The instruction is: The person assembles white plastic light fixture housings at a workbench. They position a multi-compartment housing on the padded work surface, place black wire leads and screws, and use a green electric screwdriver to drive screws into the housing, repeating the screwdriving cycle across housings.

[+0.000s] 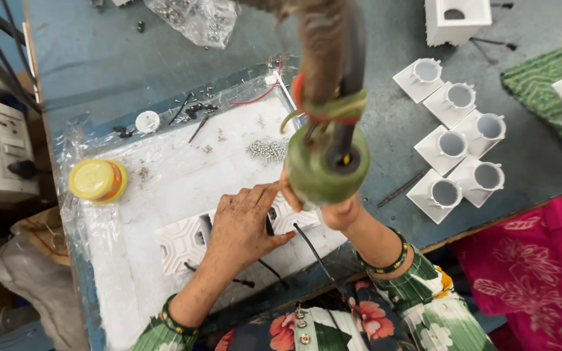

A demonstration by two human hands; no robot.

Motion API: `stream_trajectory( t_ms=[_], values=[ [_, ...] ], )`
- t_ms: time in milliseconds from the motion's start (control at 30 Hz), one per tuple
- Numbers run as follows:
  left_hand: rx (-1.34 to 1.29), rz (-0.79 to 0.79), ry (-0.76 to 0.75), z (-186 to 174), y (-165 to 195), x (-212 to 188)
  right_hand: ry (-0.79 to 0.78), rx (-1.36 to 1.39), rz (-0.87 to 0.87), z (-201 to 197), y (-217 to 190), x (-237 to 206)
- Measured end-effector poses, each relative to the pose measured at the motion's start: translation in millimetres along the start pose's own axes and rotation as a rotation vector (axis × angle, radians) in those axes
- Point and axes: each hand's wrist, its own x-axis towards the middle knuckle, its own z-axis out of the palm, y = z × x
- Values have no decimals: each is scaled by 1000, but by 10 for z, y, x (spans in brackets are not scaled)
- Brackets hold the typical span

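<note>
Left hand (242, 224) flat on the ribbed white plastic panel (183, 244), centre frame; right hand (323, 201) grips the hanging green tool (326, 162); scuffed blue tabletop (99, 58).

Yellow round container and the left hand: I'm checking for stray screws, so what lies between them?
In the head view, only bare plastic-covered white board separates the yellow round container from the left hand.

Pretty even, soft daylight, shadows barely there. The green tool (328, 166) hanging close to the lens is blurry, and the plastic sheet (86, 214) catches some glare.
</note>
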Motion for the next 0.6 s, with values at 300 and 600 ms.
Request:
stream_trajectory(
  t_ms=[300, 600],
  values=[
    [43, 48, 86, 87, -35, -51, 13, -100, -93, 105, -459, 275],
    [-395, 13, -43, 8, -405, 133, 52, -209, -244, 40, -530, 521]
  ],
)
